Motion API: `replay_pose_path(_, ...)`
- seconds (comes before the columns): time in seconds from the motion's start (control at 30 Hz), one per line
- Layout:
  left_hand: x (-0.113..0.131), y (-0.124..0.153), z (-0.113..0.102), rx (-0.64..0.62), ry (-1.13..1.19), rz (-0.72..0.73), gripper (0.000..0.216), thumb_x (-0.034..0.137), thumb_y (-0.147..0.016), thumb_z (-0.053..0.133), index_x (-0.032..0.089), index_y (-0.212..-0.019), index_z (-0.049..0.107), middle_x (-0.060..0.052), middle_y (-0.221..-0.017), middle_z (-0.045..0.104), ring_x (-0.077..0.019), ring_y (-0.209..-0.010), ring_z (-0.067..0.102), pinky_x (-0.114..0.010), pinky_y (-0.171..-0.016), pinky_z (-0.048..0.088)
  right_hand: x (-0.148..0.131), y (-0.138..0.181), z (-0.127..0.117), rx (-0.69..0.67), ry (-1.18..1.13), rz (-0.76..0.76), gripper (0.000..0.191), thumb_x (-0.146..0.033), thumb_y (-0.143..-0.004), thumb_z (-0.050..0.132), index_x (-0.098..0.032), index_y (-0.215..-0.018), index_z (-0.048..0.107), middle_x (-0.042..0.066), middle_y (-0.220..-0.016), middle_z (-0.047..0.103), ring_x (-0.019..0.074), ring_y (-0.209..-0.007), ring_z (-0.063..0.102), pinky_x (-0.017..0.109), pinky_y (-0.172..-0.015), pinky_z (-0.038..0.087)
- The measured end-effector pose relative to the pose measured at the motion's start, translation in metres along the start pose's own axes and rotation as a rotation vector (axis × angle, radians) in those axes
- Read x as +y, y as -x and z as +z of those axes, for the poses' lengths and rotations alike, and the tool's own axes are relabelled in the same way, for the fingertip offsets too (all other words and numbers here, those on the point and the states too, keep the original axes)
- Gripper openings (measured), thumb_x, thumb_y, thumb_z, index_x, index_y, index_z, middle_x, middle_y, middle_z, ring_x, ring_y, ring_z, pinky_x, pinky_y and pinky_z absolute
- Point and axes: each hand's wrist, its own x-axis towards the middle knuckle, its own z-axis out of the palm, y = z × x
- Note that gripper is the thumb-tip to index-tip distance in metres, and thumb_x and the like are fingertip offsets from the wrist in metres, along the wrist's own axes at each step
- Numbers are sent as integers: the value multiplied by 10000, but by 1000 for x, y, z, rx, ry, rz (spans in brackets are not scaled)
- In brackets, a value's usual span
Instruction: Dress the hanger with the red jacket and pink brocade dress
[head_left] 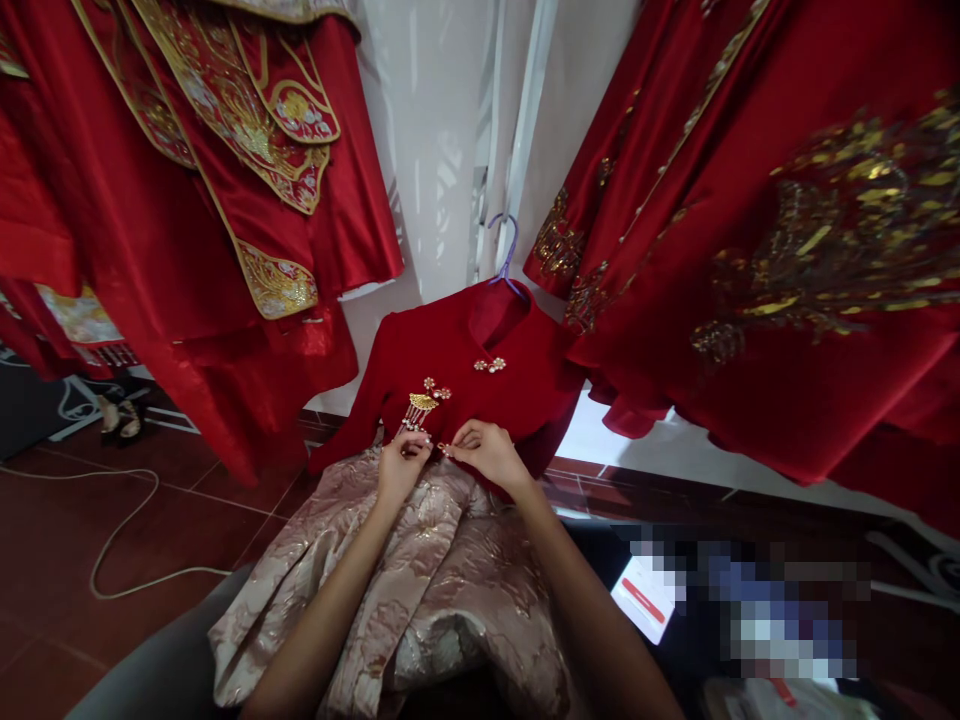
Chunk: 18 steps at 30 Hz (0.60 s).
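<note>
- in the head view, the plain red long-sleeved fabric top [450, 335] sits on a thin purple hanger [508, 258], lower edge against pale pink brocade cloth [442, 560].
- the right hand [454, 448] pinches a small gold-and-bead piece [442, 449] at the top's lower front; the left hand [424, 447] curls just beside it (whether it grips anything, i cannot tell).
- the top should be light and limp; the gold fan-shaped tasselled ornament [423, 402] looks fragile, so best held by its solid fan.
</note>
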Motion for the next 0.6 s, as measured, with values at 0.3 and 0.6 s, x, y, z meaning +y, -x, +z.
replay_pose_path(0.3, 4, 0, 2, 24, 52, -17, 187, 147, -653, 607, 150, -829, 669, -44, -793, 692, -130, -713, 642, -249, -692, 511, 9, -6, 27, 102, 44, -55, 97, -253, -723, 648, -182, -787, 632, 17, -734, 692, 133, -688, 665, 252, -676, 536)
replay_pose_path(0.6, 15, 5, 2, -1, 75, -51, 190, 209, -689, 622, 141, -858, 676, -58, -819, 700, -137, -720, 653, -254, -689, 527, 15, -3, 37, 153, 112, -103, 121, -258, -786, 585, -202, -864, 659, 17, -792, 690, 131, -695, 652, 239, -665, 531)
